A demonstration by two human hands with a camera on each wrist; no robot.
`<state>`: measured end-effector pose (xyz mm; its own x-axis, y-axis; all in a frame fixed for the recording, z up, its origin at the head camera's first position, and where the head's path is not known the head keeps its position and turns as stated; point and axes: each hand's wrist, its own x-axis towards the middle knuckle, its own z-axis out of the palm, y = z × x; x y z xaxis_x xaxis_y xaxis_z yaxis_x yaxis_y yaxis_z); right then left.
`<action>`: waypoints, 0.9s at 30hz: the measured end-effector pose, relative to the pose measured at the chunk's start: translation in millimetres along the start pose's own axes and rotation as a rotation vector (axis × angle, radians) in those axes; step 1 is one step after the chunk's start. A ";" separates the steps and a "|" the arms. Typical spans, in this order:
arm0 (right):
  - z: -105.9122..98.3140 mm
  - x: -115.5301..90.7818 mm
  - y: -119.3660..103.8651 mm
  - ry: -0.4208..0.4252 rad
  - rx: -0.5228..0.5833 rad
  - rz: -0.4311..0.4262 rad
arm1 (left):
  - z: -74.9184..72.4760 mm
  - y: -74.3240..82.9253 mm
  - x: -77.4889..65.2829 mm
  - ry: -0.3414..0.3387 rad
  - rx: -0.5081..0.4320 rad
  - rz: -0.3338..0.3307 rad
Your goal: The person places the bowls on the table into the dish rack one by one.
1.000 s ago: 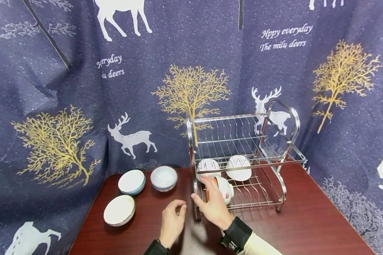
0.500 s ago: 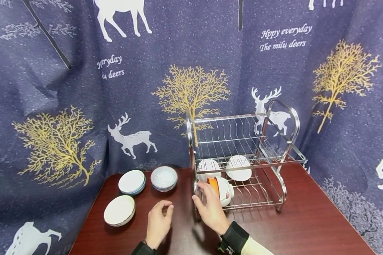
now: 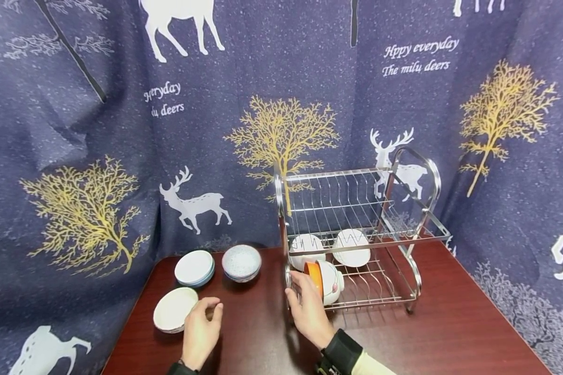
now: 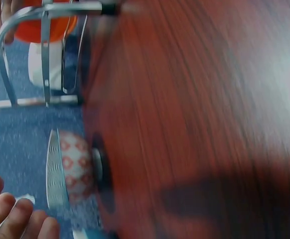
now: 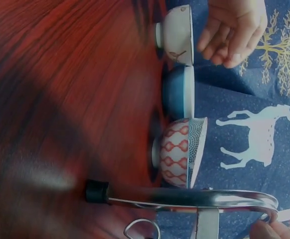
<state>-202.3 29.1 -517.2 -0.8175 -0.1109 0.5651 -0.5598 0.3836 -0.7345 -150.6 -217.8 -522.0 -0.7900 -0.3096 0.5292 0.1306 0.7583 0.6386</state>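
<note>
My left hand point(image 3: 202, 330) is at the right edge of a cream bowl point(image 3: 171, 312), with its fingers loosely curved and holding nothing. In the right wrist view, the left hand point(image 5: 234, 30) is above the cream bowl's rim. My right hand point(image 3: 308, 312) is at the front left of the metal dish rack point(image 3: 352, 301), fingers spread beside a white bowl with an orange inside point(image 3: 332, 284). That bowl lies on its side on the lower tier. Whether the right fingertips touch the bowl or the rack's post is hard to tell.
Two white bowls point(image 3: 307, 247) point(image 3: 352, 249) lean at the back of the lower tier. A blue bowl point(image 3: 194, 268) and a speckled bowl with a red pattern point(image 3: 241, 262) stand on the dark red table point(image 3: 431, 317). A deer-print curtain point(image 3: 262, 67) hangs behind.
My left hand has moved left, away from the rack, to the cream bowl. The right hand has drawn back slightly from the orange-lined bowl, which now shows more of its inside.
</note>
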 end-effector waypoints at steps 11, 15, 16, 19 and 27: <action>5.6 0.8 1.8 0.035 -0.020 0.035 | -32.3 -29.3 18.0 0.129 0.116 0.047; 7.5 1.0 2.7 0.049 -0.018 0.050 | -41.6 -40.8 20.7 0.133 0.162 0.011; 8.0 1.1 3.0 0.054 -0.025 0.041 | -42.9 -43.8 20.8 0.134 0.177 -0.004; 9.5 1.4 3.9 0.057 -0.010 0.051 | -45.2 -52.5 20.3 0.132 0.208 -0.043; 15.6 -2.1 5.3 0.019 0.104 0.105 | -53.6 -72.8 18.6 0.147 0.243 -0.119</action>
<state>-205.7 17.0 -528.1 -0.8701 -0.0570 0.4895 -0.4831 0.2946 -0.8245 -142.7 -309.6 -528.7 -0.6936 -0.4704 0.5455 -0.1183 0.8214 0.5580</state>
